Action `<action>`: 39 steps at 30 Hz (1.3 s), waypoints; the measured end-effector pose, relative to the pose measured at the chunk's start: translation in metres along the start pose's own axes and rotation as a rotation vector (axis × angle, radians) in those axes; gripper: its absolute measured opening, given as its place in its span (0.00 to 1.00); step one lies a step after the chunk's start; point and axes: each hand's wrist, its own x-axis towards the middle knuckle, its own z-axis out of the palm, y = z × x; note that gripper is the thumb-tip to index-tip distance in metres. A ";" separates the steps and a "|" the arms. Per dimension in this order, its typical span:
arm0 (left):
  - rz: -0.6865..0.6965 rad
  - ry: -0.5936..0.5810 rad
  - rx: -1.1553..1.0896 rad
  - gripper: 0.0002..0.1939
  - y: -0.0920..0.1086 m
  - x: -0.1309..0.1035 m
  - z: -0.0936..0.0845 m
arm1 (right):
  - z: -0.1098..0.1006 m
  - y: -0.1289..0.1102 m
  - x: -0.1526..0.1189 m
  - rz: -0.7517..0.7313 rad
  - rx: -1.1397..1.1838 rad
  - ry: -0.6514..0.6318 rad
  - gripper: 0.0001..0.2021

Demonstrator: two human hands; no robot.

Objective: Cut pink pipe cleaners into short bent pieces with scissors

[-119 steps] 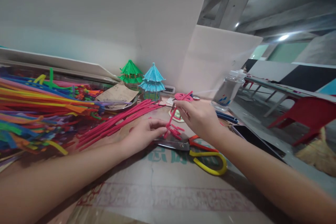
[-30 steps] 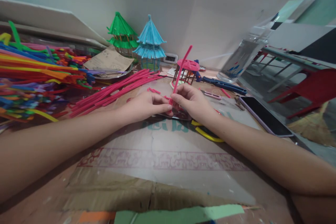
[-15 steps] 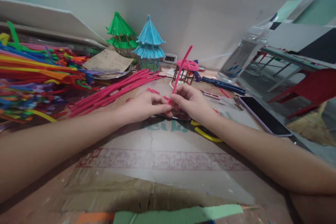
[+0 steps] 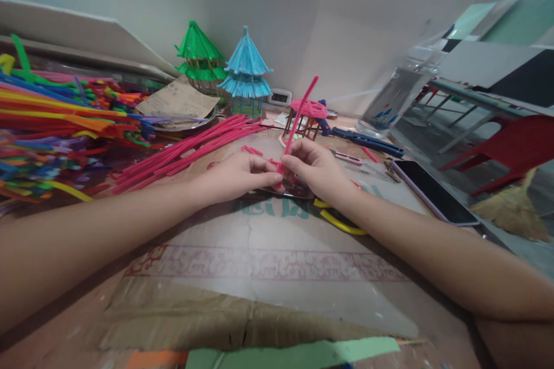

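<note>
A pink pipe cleaner (image 4: 300,117) rises at a slant between the thumb and fingers of my right hand (image 4: 314,167). My left hand (image 4: 249,173) pinches at its lower end, where the fingertips of both hands almost meet; the exact shape of that end is hidden. Short pink pieces (image 4: 251,150) lie just behind the left fingers. Beneath the hands shows the rim of a dark, shiny dish (image 4: 288,194). Behind the right hand stands a small frame of brown posts with a pink ring top (image 4: 309,108).
Long pink pipe cleaners (image 4: 186,150) and a heap of multicoloured ones (image 4: 64,127) lie left. Green (image 4: 199,55) and blue model pavilions (image 4: 245,69) stand at the back. To the right are a glue gun (image 4: 367,141), a water bottle (image 4: 385,98), a phone (image 4: 433,190) and yellow-handled scissors (image 4: 344,223).
Almost nothing differs. Both hands keep the same pinch on the pink pipe cleaner, and the view has shifted very slightly.
</note>
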 end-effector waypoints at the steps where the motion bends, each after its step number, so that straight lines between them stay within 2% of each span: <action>1: 0.000 0.003 0.010 0.13 0.001 0.000 0.000 | 0.000 0.000 0.000 -0.001 0.002 0.001 0.13; 8: 0.008 0.010 0.069 0.14 0.004 -0.002 0.001 | -0.001 0.003 0.001 -0.022 0.025 -0.011 0.14; 23: 0.012 0.007 0.039 0.16 0.000 -0.002 0.000 | 0.002 -0.001 -0.001 -0.001 0.059 -0.036 0.15; 29: 0.004 0.054 0.028 0.14 0.008 -0.004 0.002 | -0.006 -0.005 0.002 0.027 0.032 -0.021 0.09; 33: 0.015 0.117 0.046 0.14 0.012 -0.007 0.003 | -0.025 -0.026 -0.001 0.012 -0.207 -0.195 0.05; 36: 0.025 0.143 0.062 0.14 0.013 -0.008 0.004 | -0.040 -0.046 -0.014 -0.056 -0.570 -0.307 0.07; 39: 0.034 0.139 0.008 0.14 0.012 -0.008 0.006 | -0.053 -0.053 -0.031 -0.090 -0.890 -0.400 0.09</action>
